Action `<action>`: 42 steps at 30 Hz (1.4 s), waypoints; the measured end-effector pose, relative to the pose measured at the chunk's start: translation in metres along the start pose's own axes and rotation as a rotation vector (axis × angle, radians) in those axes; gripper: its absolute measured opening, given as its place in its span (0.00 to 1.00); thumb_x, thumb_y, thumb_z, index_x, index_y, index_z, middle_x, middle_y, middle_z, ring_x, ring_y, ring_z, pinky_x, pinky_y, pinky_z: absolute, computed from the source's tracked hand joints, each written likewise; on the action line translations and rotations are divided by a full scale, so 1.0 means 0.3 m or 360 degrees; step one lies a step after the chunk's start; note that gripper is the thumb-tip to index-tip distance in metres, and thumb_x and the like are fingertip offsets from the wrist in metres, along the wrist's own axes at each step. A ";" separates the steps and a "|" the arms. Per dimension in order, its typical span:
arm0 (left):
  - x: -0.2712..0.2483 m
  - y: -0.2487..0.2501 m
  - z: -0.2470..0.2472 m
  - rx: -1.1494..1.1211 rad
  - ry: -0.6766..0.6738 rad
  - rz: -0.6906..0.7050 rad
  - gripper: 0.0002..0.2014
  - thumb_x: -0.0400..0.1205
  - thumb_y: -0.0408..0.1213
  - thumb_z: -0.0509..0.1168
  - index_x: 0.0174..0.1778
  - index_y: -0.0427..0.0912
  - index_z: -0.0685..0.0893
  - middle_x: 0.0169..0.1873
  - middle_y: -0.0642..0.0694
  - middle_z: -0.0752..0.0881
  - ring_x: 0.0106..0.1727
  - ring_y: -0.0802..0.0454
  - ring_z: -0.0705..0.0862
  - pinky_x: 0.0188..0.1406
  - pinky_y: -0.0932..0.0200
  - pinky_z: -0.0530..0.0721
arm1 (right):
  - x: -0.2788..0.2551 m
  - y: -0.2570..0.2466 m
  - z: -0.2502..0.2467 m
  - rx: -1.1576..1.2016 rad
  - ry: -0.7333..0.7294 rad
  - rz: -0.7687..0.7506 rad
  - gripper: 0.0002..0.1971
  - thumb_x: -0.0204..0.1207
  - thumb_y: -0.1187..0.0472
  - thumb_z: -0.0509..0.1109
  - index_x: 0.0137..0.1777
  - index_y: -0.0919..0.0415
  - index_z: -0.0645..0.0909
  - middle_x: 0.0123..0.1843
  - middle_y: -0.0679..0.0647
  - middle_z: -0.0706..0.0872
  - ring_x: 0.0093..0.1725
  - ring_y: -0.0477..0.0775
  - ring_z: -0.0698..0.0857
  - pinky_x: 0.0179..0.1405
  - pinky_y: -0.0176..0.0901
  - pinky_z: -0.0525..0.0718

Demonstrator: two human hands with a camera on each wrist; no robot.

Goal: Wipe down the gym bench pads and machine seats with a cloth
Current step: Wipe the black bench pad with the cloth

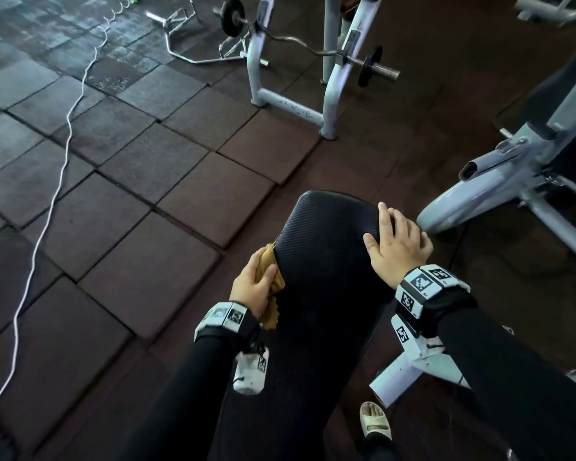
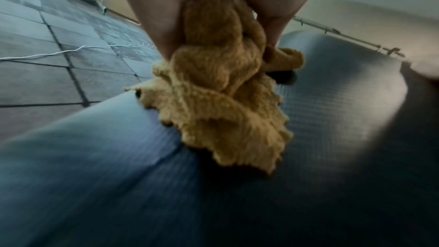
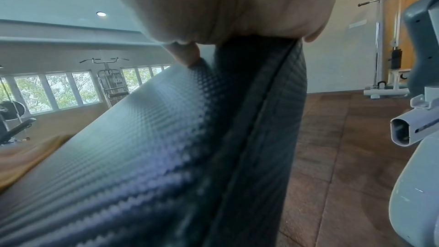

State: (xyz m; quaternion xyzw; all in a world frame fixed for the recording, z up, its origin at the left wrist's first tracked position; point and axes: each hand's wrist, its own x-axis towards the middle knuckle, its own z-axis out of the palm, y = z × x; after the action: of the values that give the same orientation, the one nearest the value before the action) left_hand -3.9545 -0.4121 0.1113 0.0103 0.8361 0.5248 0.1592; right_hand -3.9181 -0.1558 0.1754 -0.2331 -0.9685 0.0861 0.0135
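A black textured bench pad (image 1: 326, 261) runs from the bottom of the head view toward the middle. My left hand (image 1: 251, 284) grips a bunched mustard-yellow cloth (image 1: 273, 287) against the pad's left edge. In the left wrist view the cloth (image 2: 221, 100) hangs from my fingers and lies on the pad (image 2: 332, 119). My right hand (image 1: 396, 244) rests on the pad's far right edge, thumb on top and fingers wrapped over the side. The right wrist view shows the pad (image 3: 142, 138) and its side seam under my palm, with the thumb tip (image 3: 185, 53) touching the top surface.
Brown and grey rubber tiles (image 1: 180, 168) cover the floor. A white cable (image 1: 60, 181) trails along the left. A rack with a curl bar (image 1: 300, 44) stands ahead. A grey machine frame (image 1: 499, 181) sits close on the right. My sandalled foot (image 1: 374, 420) is beside the bench leg (image 1: 413, 371).
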 end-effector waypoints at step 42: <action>-0.085 0.064 0.173 0.0792 0.0067 0.0683 0.26 0.87 0.37 0.55 0.82 0.42 0.58 0.82 0.44 0.46 0.83 0.47 0.41 0.82 0.47 0.40 | 0.001 0.003 0.023 -0.0053 0.0124 -0.0012 0.32 0.80 0.45 0.56 0.82 0.50 0.53 0.77 0.53 0.64 0.72 0.58 0.65 0.68 0.63 0.64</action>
State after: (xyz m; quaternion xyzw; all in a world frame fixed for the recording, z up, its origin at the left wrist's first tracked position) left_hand -3.9190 -0.3628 0.1142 0.2141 0.9206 0.3261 0.0204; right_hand -3.9185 -0.1560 0.1685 -0.2327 -0.9695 0.0609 0.0477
